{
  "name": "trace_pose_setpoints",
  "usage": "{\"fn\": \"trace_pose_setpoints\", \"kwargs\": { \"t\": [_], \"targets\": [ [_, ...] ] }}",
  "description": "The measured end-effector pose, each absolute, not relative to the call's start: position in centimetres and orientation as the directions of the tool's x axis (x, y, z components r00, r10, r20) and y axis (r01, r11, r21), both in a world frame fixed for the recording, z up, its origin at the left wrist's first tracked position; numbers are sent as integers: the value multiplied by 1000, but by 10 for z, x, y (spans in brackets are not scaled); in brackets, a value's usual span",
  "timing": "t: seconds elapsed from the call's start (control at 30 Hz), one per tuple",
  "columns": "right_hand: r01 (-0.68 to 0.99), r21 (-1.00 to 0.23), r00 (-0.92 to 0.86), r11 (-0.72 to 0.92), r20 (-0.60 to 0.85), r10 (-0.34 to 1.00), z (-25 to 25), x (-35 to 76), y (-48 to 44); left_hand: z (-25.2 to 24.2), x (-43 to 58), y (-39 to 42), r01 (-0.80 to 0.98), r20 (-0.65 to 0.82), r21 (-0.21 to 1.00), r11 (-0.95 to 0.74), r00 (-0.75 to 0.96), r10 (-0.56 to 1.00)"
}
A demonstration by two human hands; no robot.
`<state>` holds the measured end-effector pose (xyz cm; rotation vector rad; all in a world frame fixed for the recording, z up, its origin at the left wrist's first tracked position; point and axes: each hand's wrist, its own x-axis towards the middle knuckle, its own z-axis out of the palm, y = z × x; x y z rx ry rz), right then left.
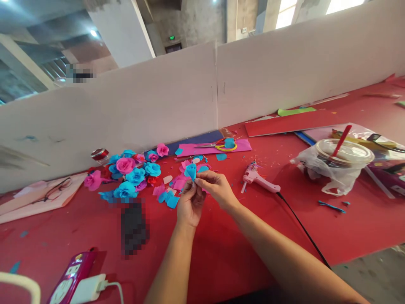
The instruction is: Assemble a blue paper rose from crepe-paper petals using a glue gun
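Positioned left of the pink glue gun (260,178), a cupped blue flower (190,170) of crepe-like paper is gripped at its base by the curled left hand (192,203) and pinched low on its side by the nearly closed right hand (220,189), presumably so thin layers are steadied. Flat loose petals (172,202) and ruffled blooms (136,176) are noted farther left.

No text, brand or number we can read; we see one lit green sign (171,37) against the back wall (202,25), too small to make out.
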<state>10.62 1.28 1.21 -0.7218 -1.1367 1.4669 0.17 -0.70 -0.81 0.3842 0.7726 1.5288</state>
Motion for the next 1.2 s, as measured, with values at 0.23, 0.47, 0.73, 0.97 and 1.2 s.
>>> {"fn": "trace_pose_setpoints", "kwargs": {
  "t": [0.23, 0.47, 0.73, 0.97, 1.2],
  "targets": [
    [-216, -939, -169, 269, 307, 936, 3, 103, 17, -8, 4, -6, -619, -77, 784, -43, -166, 983],
    [-146, -906, -123, 397, 415, 902, 2, 98, 14, -4, -13, -5, -67, 187, 973, -220, -324, 927],
    [-173, -923, -209, 343, 375, 903, -6, 92, 13, 0, -22, -5, -249, 202, 930, -271, -271, 941],
    [-174, -921, -218, 349, 381, 898, -7, 91, 12, 3, -24, -6, -186, 263, 931, -313, -250, 932],
    [-144, -930, -179, 338, 360, 916, -9, 92, 12, 6, -25, -8, -202, 247, 932, -300, -251, 936]
  ]
}}
